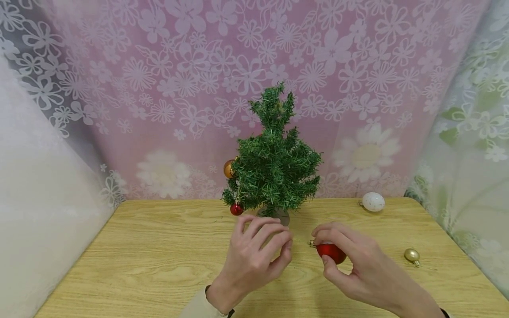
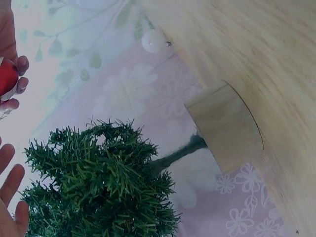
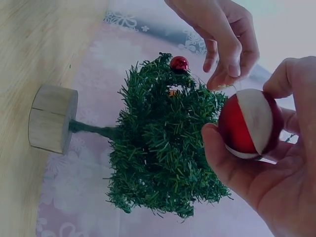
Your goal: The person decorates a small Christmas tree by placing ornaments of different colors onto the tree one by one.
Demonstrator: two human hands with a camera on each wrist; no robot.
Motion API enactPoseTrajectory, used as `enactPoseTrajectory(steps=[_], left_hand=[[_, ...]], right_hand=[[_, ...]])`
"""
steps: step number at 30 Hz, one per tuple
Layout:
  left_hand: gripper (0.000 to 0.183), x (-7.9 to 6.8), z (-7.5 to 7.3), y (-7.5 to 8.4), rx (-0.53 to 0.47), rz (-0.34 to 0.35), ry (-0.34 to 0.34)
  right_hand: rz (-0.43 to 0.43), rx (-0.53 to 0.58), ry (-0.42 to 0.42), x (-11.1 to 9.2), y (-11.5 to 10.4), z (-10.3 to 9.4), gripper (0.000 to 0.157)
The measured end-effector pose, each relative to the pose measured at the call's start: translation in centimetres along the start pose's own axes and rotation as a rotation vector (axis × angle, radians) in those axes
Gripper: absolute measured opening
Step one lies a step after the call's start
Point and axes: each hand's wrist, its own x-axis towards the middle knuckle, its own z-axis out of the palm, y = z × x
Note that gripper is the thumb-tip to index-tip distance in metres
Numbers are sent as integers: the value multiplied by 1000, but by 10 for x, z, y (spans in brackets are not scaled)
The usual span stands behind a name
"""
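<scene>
A red and white Christmas bauble [image 3: 242, 123] with a gold cap is held between the thumb and fingers of my right hand [image 1: 363, 260]. My left hand [image 1: 256, 251] is just left of it, thumb and forefinger tips together at the bauble's thin gold string [image 3: 226, 87], which they appear to pinch. Behind both hands stands a small artificial Christmas tree [image 1: 276, 163] on a round wooden base [image 2: 224, 128]. An orange-gold bauble [image 1: 229, 169] and a small red bauble [image 1: 236, 209] hang on the tree's left side.
On the right of the wooden table [image 1: 159, 247] lie a white speckled bauble [image 1: 373, 202], near the back edge, and a small gold bauble [image 1: 412, 255]. A pink floral curtain [image 1: 191, 88] hangs behind the table, with pale fabric at both sides.
</scene>
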Motion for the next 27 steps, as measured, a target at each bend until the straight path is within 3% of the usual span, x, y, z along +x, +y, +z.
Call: enactPoseTrajectory(steps=[5,9,21,27], left_hand=[[18,1,1,4,-55,-19,22],[20,2,1,7,-86,-33,35],[18,3,1,12,-107,-43,29],[20,2,1,12,-113,-57,15]], right_hand=[[-36,19,18,1,2,6,5],[-7,-13,-4,1,-1,8,18],[2,-151,2,2,-5,11,27],[4,-167,15,2,-5,12,30]])
